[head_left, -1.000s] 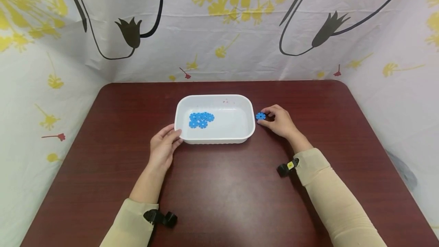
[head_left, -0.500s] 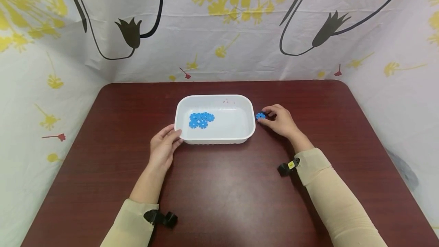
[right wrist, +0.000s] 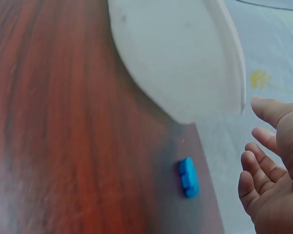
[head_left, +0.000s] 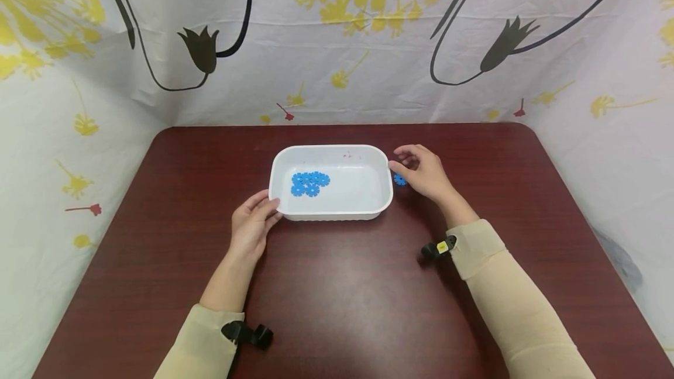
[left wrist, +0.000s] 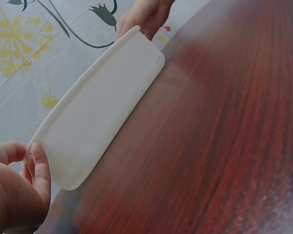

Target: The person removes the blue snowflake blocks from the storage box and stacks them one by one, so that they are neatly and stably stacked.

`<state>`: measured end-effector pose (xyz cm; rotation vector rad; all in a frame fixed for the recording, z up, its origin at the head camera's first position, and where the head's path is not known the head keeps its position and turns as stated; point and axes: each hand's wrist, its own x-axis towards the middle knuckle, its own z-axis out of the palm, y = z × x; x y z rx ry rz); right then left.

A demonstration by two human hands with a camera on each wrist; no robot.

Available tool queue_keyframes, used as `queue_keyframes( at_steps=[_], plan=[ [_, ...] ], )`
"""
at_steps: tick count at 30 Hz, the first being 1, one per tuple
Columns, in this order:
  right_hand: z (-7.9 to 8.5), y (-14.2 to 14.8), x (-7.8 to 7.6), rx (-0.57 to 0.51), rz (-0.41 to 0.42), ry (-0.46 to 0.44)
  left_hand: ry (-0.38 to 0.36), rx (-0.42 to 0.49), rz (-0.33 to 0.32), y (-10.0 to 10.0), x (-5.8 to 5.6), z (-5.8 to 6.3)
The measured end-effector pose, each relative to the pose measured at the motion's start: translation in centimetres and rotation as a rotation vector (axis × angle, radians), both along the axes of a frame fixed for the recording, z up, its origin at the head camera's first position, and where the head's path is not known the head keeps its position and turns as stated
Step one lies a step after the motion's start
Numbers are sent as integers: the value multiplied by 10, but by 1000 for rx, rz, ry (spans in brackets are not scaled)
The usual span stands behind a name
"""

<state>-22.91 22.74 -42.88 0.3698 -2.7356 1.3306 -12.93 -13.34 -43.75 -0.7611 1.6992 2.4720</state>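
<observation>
My left hand [head_left: 248,227] grips the left front corner of a white rectangular tray [head_left: 355,192], thumb over the rim; the left wrist view shows its fingers [left wrist: 40,170] against the tray's outer wall. Several blue notched plastic discs [head_left: 310,183], like snowflake building pieces, lie together in the tray's left half. Just outside the right end, one more blue disc [head_left: 399,180] lies on the table, partly covered by my right hand [head_left: 429,177] in the head view. That hand holds nothing; its fingers are loosely bent and its thumb is close to the tray's right rim.
The dark red-brown wooden table [head_left: 337,285] extends around the tray. Behind it and at both sides hangs a white cloth [head_left: 368,86] with yellow flowers and dark stems. A black wrist camera [head_left: 439,247] sits at the right cuff, another [head_left: 247,334] at the left.
My right hand has let go of the single blue disc and moved up and slightly left toward the tray's right rim. The disc stays beside the tray; the left hand keeps its grip.
</observation>
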Motion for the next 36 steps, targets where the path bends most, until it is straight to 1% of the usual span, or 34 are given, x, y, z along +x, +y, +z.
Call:
queue_keyframes(
  at_steps=[3,8,13,18,26,31,36],
  plan=[
    [6,-7,0,-12,4,19,8,9,7,0,-1,-1],
    [15,-20,-1,-22,17,45,19,14,1,1,-2,-2],
    [20,-34,-2,-36,58,72,14,12,-5,0,-2,-3],
    [20,-47,-4,-36,92,98,12,18,-3,0,-2,-3],
    [17,-64,-5,-38,122,88,10,23,4,0,-1,-2],
    [17,-75,-6,-44,161,107,16,28,4,0,-1,-2],
    [19,-84,-6,-27,178,116,18,27,6,-1,-2,-1]
  ],
)
